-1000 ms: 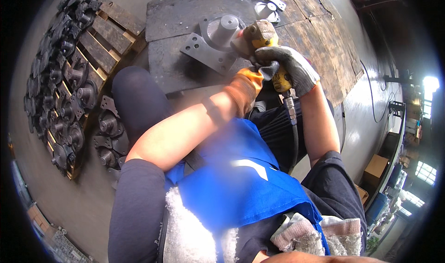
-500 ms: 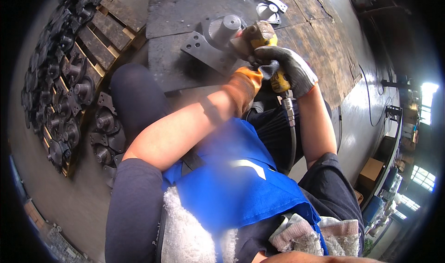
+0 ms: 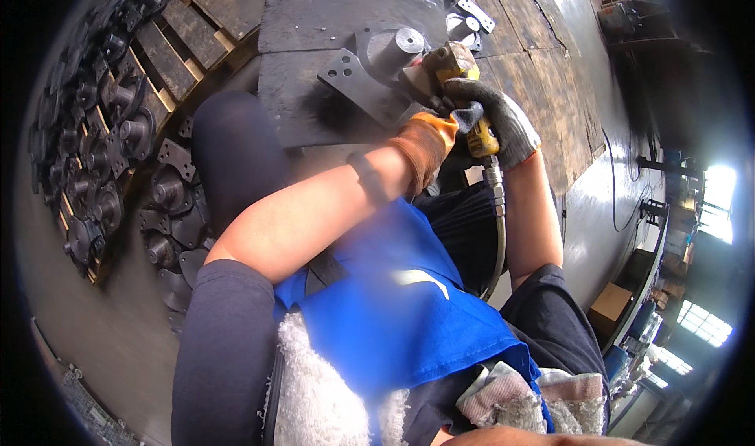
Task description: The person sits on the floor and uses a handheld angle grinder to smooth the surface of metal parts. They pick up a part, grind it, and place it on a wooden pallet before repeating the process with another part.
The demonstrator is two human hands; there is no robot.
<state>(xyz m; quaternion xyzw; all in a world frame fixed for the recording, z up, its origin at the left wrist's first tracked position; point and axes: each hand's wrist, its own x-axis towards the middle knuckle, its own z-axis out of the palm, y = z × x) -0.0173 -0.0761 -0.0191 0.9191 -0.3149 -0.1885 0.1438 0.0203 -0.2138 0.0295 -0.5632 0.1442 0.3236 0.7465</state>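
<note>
A yellow handheld air grinder (image 3: 464, 92) is clamped in both gloved grips, left hand (image 3: 429, 143) and right hand (image 3: 503, 119), against the grey flanged metal casting (image 3: 377, 68); bare dark steel plate (image 3: 314, 21) is left beyond, far left.

Grinder (image 3: 460, 92) tip hidden behind the left hand (image 3: 429, 143); its hose (image 3: 497, 234) vanishes behind the shirt (image 3: 401, 304), castings (image 3: 102, 147) cut off left.
</note>
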